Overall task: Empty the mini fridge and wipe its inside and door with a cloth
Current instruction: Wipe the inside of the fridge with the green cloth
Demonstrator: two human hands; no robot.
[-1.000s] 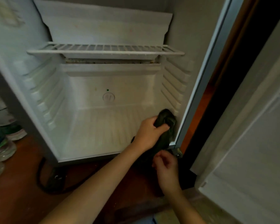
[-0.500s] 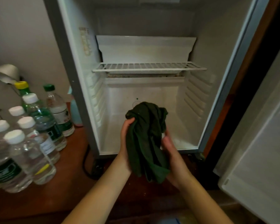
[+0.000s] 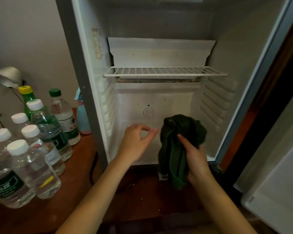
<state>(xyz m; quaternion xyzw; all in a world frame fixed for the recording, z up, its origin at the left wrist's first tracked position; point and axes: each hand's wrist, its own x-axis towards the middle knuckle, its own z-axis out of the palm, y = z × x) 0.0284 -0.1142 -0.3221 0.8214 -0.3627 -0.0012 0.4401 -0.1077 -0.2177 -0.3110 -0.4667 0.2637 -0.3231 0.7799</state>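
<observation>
Right hand (image 3: 195, 159) is gripping the dark green cloth (image 3: 176, 132), fingers curled round a bunched middle. The top of the cloth is bulging above the fist and a loose tail is hanging below it. Left hand (image 3: 137, 142) is hovering just beside the cloth, not touching, fingers loosely curved and holding nothing. Both hands are sitting at the mouth of the mini fridge (image 3: 227, 48), low in its lower compartment.

Straight beyond the hands, the thermostat dial (image 3: 148, 112) is showing on the back wall. Above them, the wire shelf (image 3: 164, 72) is sitting bare, with a dark grimy strip running along under its rear edge. Nothing is showing inside the cabinet, so the emptying is looking done and the wiping is under way.

Left of the left forearm, a crowd of water bottles (image 3: 32, 157) is standing on the wooden surface (image 3: 41, 215), with a pale blue spray bottle (image 3: 82, 115) behind them against the fridge side. Right of the right arm, the fridge door (image 3: 277, 200) is standing open.

Risks, as judged:
- The left elbow is working close to the bottles; a wide swing could topple them.
- The hanging tail could be dragging on the wood and carrying grit back in.
- A firm pass across the back wall could be turning the dial.
- Pushing up at the grime could be unseating the shelf.
- The door may be getting forgotten.
</observation>
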